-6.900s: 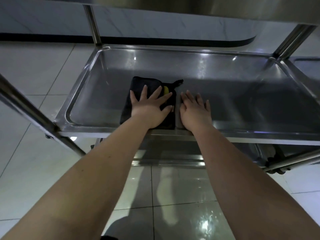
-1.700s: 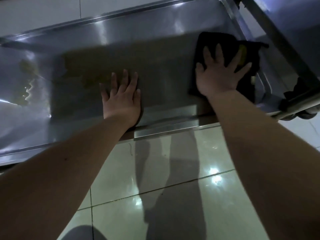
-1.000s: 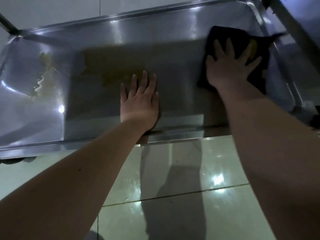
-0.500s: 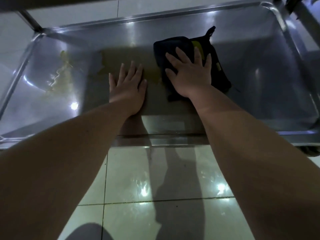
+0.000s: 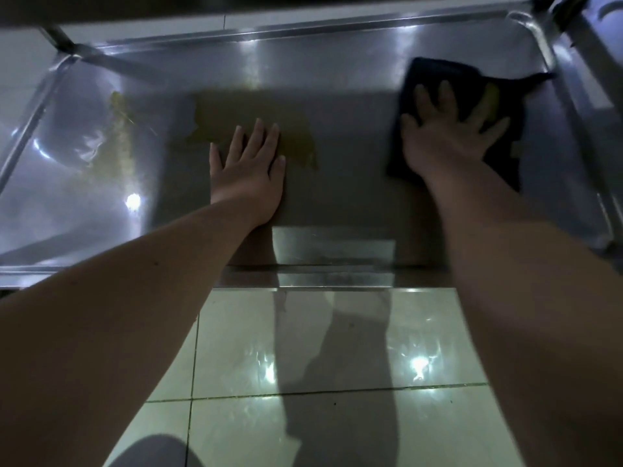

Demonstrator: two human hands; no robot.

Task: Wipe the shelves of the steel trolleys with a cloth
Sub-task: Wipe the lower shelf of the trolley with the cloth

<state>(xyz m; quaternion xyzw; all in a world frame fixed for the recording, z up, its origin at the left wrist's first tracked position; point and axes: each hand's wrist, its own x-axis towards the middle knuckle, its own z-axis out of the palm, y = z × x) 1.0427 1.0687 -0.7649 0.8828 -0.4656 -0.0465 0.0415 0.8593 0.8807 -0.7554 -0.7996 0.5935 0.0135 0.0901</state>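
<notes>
Two flat, straight-fingered hands: right hand (image 5: 448, 138) presses the cloth (image 5: 435, 73), left hand (image 5: 247, 178) rests on the shelf (image 5: 337, 70).

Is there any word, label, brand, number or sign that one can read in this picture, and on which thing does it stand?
None can be read.
Yellow patch on the dark cloth under the right hand: perhaps a label, too blurred to read.
Steel shelf and floor tiles: only stains and light reflections, no text.
</notes>
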